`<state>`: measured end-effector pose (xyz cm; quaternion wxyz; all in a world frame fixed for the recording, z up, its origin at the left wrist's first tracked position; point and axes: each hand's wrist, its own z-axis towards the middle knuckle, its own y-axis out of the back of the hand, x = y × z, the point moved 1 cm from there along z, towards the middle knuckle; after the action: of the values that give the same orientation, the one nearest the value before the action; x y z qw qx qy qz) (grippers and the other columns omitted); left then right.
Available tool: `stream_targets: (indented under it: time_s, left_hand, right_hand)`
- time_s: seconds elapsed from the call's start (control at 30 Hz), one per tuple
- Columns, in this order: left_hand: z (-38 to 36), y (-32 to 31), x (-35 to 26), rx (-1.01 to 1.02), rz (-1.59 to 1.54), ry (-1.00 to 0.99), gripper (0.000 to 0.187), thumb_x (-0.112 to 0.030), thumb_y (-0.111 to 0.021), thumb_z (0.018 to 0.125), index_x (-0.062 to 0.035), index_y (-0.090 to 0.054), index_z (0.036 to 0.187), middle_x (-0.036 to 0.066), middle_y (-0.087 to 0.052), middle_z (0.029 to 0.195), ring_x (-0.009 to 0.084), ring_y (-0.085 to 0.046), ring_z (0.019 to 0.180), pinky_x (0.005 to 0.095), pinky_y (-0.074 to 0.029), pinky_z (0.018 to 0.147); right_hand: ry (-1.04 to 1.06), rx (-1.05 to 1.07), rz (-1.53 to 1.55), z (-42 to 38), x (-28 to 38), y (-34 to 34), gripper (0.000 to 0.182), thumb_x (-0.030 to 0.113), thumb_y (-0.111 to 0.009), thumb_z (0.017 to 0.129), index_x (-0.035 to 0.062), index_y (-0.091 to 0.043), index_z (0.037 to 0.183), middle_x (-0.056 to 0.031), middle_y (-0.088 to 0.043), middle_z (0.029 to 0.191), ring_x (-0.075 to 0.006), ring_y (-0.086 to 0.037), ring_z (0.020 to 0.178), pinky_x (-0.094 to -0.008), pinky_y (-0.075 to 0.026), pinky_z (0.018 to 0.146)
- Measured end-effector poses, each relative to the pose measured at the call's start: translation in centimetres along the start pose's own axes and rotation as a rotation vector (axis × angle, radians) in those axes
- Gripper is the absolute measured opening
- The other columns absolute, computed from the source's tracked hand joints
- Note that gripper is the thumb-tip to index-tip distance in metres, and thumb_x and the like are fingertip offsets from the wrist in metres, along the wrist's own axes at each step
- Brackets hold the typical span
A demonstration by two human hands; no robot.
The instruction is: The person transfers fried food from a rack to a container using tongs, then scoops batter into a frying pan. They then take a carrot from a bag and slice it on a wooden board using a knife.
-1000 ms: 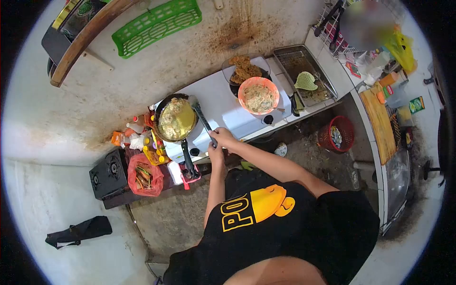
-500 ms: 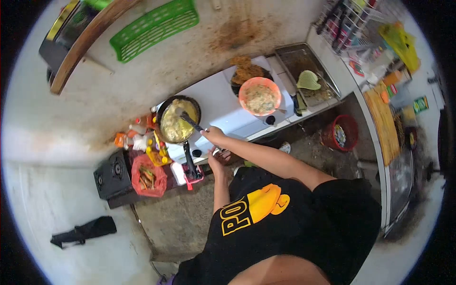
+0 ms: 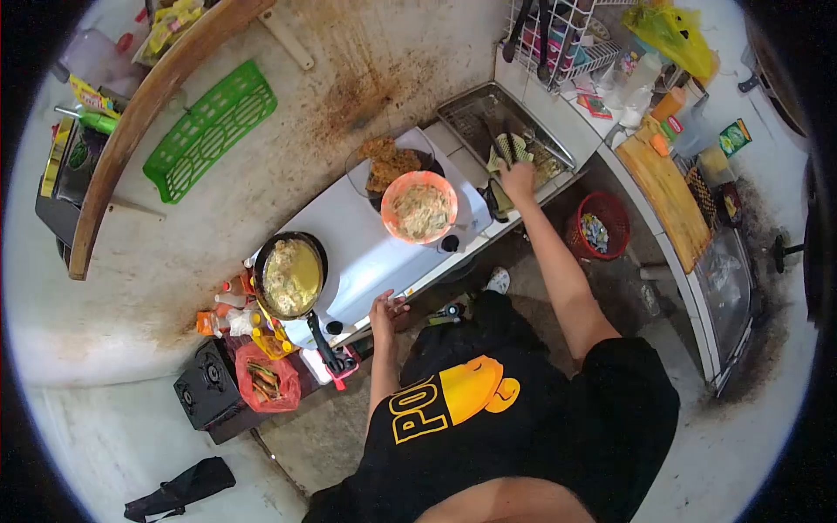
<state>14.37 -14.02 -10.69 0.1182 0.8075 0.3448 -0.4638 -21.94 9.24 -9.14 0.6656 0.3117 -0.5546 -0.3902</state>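
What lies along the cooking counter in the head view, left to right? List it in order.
Small black stove → red bag → frying pan → left hand → orange bowl → right hand → red bin → wooden board.

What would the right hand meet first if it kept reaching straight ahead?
Probably the pale green slotted scoop lying in the metal tray; the right hand is already at its edge, though depth is unclear.
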Motion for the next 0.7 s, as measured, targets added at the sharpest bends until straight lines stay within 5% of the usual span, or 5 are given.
stream_targets:
  time_s: [0.17, 0.33, 0.47, 0.6, 0.7]
  left_hand:
    - [0.8, -2.8, -1.5, 0.027, 0.078, 0.001, 0.042, -0.037, -0.043, 0.096, -0.0047, -0.055, 0.120, 0.012, -0.067, 0.096, 0.0198, -0.066, 0.077, 0.0305, -0.050, 0.068]
    - [1.3, -4.2, -1.6, -0.012, 0.097, 0.040, 0.038, -0.030, -0.042, 0.095, -0.0055, -0.055, 0.120, 0.012, -0.067, 0.100, 0.0217, -0.067, 0.080, 0.0305, -0.050, 0.068]
    - [1.1, -4.6, -1.7, -0.013, 0.142, 0.059, 0.036, -0.026, -0.042, 0.094, -0.0039, -0.055, 0.119, 0.013, -0.066, 0.100, 0.0230, -0.066, 0.079, 0.0311, -0.052, 0.069]
    - [1.0, -5.2, -2.5, -0.058, 0.085, 0.063, 0.037, -0.024, -0.042, 0.094, 0.0012, -0.054, 0.119, 0.015, -0.064, 0.098, 0.0242, -0.065, 0.077, 0.0333, -0.055, 0.071]
    - [2.8, -4.6, -0.8, -0.039, 0.052, -0.001, 0.038, -0.026, -0.042, 0.095, 0.0008, -0.054, 0.119, 0.015, -0.063, 0.098, 0.0236, -0.065, 0.075, 0.0325, -0.055, 0.070]
  right_hand:
    - [-0.029, 0.092, -0.355, 4.9, -8.7, -5.4, 0.061, 0.048, -0.063, 0.082, -0.0099, -0.063, 0.100, -0.0266, -0.061, 0.103, -0.0386, -0.054, 0.108, -0.0457, -0.040, 0.096]
    - [-0.266, 0.269, -0.446, 5.1, -8.3, -5.0, 0.098, 0.060, -0.062, 0.080, -0.0114, -0.029, 0.137, -0.0207, -0.041, 0.132, -0.0346, -0.038, 0.123, -0.0462, -0.041, 0.096]
    - [-0.324, 0.300, -0.306, 5.2, -7.5, -4.9, 0.105, 0.052, -0.072, 0.074, -0.0090, -0.020, 0.142, -0.0271, -0.031, 0.140, -0.0399, -0.036, 0.126, -0.0468, -0.035, 0.104]
    - [-0.373, 0.303, -0.153, 5.2, -7.6, -6.1, 0.100, 0.049, -0.072, 0.076, -0.0054, -0.020, 0.143, -0.0249, -0.028, 0.142, -0.0400, -0.035, 0.127, -0.0470, -0.034, 0.104]
    - [-0.313, 0.107, -0.206, 3.5, -4.6, -3.9, 0.068, 0.040, -0.070, 0.081, -0.0096, -0.049, 0.123, -0.0219, -0.048, 0.118, -0.0371, -0.042, 0.115, -0.0439, -0.040, 0.092]
